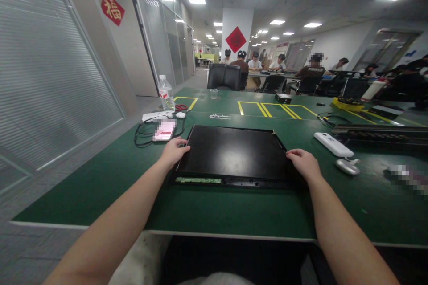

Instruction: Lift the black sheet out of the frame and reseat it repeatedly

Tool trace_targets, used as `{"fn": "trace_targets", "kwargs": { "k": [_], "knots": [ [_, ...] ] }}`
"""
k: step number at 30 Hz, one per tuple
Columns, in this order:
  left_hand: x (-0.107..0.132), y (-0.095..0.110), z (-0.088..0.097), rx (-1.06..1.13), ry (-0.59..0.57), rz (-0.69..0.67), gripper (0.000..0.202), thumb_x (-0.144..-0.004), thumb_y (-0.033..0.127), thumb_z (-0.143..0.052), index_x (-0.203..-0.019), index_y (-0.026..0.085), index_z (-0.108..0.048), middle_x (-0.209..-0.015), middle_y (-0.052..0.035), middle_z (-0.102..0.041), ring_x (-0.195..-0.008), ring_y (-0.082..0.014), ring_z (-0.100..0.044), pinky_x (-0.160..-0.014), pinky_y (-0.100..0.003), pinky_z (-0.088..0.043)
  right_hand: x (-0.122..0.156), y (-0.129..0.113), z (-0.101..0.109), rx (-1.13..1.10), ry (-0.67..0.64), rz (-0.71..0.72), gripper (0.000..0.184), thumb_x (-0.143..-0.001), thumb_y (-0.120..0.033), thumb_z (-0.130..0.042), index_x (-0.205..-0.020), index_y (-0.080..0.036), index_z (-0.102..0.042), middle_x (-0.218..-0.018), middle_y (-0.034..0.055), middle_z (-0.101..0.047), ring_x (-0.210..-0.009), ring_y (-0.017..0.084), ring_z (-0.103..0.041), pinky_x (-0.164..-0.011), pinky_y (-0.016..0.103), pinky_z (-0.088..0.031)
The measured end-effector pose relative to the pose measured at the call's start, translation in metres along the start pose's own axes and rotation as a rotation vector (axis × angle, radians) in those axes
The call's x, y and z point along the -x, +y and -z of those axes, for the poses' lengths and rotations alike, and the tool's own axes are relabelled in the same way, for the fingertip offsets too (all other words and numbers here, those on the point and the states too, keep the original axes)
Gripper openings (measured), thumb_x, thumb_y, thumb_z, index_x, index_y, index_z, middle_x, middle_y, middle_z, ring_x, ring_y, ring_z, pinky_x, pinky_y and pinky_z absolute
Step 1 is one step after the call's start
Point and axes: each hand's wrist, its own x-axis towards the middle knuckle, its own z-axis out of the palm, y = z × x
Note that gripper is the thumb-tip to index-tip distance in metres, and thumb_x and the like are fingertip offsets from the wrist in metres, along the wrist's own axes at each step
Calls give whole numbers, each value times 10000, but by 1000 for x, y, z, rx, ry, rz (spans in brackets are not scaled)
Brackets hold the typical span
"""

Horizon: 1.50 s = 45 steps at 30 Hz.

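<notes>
A flat black display panel (pixel 234 151) lies on the green table before me, set in a thin black frame. Along its near edge runs a narrow green circuit board (pixel 199 181), on the left half. My left hand (pixel 174 151) is closed at the panel's left edge, thumb over the top of it. At the right edge, my right hand (pixel 303 162) pinches the rim between thumb and fingers. The undersides of both grips are hidden.
Left of the panel are a phone (pixel 164 130), cables, a water bottle (pixel 166 93) and red-handled scissors (pixel 181 107). A caliper-like tool (pixel 220 116) lies behind it. On the right are a white power bank (pixel 333 144) and a silver case (pixel 347 166). People sit farther back.
</notes>
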Motion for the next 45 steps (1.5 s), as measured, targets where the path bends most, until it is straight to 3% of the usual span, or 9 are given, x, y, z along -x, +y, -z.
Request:
{"fn": "trace_targets", "kwargs": {
  "k": [10, 16, 26, 30, 45],
  "knots": [
    [-5, -11, -1, -198, -65, -66, 272, -675, 222, -716, -934, 156, -765, -1438, -155, -544, -1128, -299, -649, -988, -376, -472, 2, -7, 3, 72, -38, -76, 227, -709, -385, -593, -812, -296, -774, -921, 45, -742, -924, 289, -625, -816, 404, -434],
    [-6, -12, -1, -284, -76, -103, 260, -686, 250, -703, -918, 154, -771, -1385, -146, -578, -1170, -304, -621, -1012, -367, -457, 5, -12, 7, 82, -40, -138, 231, -711, -417, -609, -820, -323, -790, -972, 43, -740, -984, 325, -601, -920, 508, -379],
    [-6, -14, -2, -298, -72, -123, 254, -692, 258, -685, -915, 162, -758, -1332, -136, -621, -1136, -282, -640, -986, -350, -476, 4, -2, 4, -136, -22, -68, 194, -629, -375, -648, -725, -270, -779, -868, 34, -745, -896, 268, -623, -767, 356, -440],
    [-5, -12, -3, -316, -86, -114, 246, -713, 247, -667, -926, 148, -742, -1355, -156, -608, -1129, -279, -645, -989, -352, -472, 4, 0, 2, -194, -2, -43, 210, -614, -380, -649, -717, -252, -780, -826, 43, -746, -854, 266, -627, -717, 346, -435],
    [-2, -6, -2, -318, -55, -137, 143, -675, 220, -685, -803, 197, -746, -1233, -106, -693, -1093, -294, -656, -973, -379, -481, 3, 1, 2, -176, 1, -33, 194, -616, -367, -638, -702, -251, -767, -799, 38, -739, -819, 252, -623, -697, 333, -428]
  ]
}}
